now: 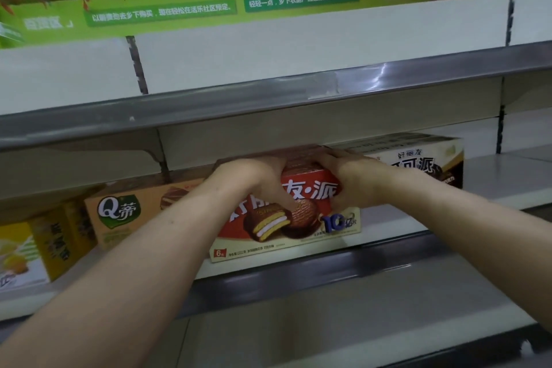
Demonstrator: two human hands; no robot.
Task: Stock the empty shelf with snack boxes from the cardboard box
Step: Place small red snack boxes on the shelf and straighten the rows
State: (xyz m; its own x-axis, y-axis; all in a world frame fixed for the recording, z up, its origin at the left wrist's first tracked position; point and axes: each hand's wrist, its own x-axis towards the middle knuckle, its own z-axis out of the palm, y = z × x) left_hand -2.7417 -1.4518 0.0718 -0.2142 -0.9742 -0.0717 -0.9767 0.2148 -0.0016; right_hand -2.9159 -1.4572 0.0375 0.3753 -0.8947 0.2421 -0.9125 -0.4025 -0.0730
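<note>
Red box [286,230] stands on its long edge on the middle shelf [501,179], near the front lip. Its long axis runs left–right along the shelf, with the right end a little higher in view. The printed face is toward the aisle, text upright.

Left hand [254,179] covers the upper-left part, thumb down on the front face and the rest wrapped over the top edge, tips hidden. Right hand [349,179] grips the upper-right corner, fingers [328,155] curled over the top. Both hands are closed round the box, which sits between and below them.

Tan box [128,212] is just left, partly behind the left forearm, and a yellow box [56,245] is further left. White box [427,164] is just right and further back, partly hidden by the right hand. Upper shelf [268,104] overhangs close above the knuckles.
</note>
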